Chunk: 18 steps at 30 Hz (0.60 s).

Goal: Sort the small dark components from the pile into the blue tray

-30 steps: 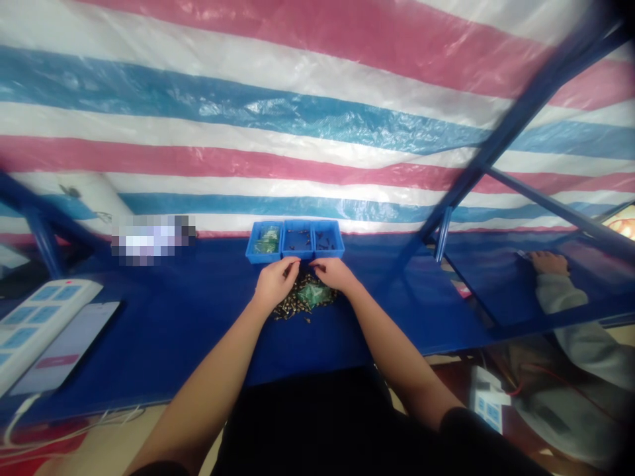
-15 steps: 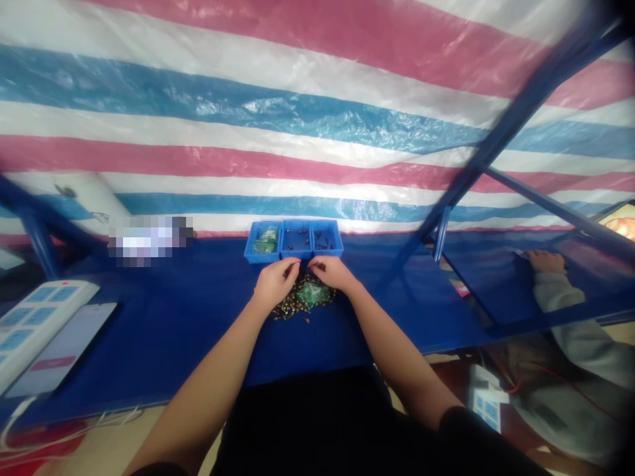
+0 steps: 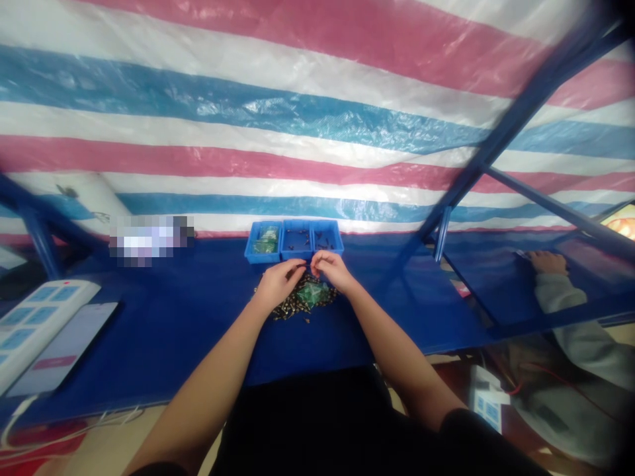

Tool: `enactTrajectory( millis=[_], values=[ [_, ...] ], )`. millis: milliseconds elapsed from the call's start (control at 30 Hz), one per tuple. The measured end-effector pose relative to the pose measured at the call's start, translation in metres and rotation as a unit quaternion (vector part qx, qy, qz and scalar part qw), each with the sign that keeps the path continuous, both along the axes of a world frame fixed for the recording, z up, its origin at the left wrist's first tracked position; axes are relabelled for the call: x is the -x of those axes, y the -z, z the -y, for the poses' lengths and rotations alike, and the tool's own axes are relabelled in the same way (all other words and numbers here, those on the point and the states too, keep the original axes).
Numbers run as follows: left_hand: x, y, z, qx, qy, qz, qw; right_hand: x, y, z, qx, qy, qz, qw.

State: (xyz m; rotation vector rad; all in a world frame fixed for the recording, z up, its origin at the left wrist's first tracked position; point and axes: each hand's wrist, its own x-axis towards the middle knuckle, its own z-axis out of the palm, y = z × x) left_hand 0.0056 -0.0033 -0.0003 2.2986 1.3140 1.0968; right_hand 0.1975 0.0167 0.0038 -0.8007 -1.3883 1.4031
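Both left hand (image 3: 278, 283) and right hand (image 3: 333, 270) pinched a small blurred part (image 3: 307, 266) beside metal pieces (image 3: 292, 307), where a steady touch seemed wise.

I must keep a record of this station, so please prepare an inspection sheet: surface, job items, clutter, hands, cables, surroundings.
Surface: plain blue tabletop.
Job items: heap of small metallic parts, green packet on it; three blue bins behind, the left holding green packaging, the others small dark pieces.
Clutter: power strip and phone at left; pixelated item farther back.
Hands: left hand and right hand nearly meet at the heap's far side; any held piece is too small to identify.
Cables: white cable near the phone; red cable at lower right.
Surroundings: striped sheet behind, blue frame bars, another person's hand at right.
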Motion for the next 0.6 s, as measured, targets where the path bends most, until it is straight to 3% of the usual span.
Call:
enactTrajectory(
  millis=[400, 600],
  values=[
    [-0.0012, -0.0062, 0.0033, -0.002, 0.024, -0.003, 1.0, -0.0004, 0.0024, 0.0004, -0.008, -0.012, 0.034, 0.999],
    [0.0019, -0.0049, 0.0003, -0.018, 0.023, -0.004, 1.0, -0.0013, 0.0012, 0.0023, -0.053, 0.002, 0.056, 0.997]
  ],
)
